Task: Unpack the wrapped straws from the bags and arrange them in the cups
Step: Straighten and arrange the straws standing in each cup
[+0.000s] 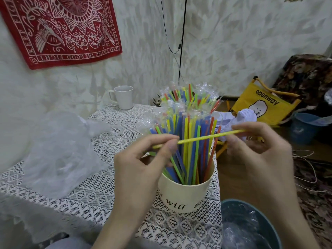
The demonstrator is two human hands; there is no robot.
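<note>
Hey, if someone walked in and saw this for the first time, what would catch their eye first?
Most likely the cream cup at the table's near right corner, crammed with bright wrapped straws in blue, yellow, green and orange. Just in front of it, the left hand and right hand pinch a single yellow straw level between them. The red patterned cloth on the wall, upper left, also stands out.

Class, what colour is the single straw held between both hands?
Yellow: the straw lies across the cup. The head view shows it best.
</note>
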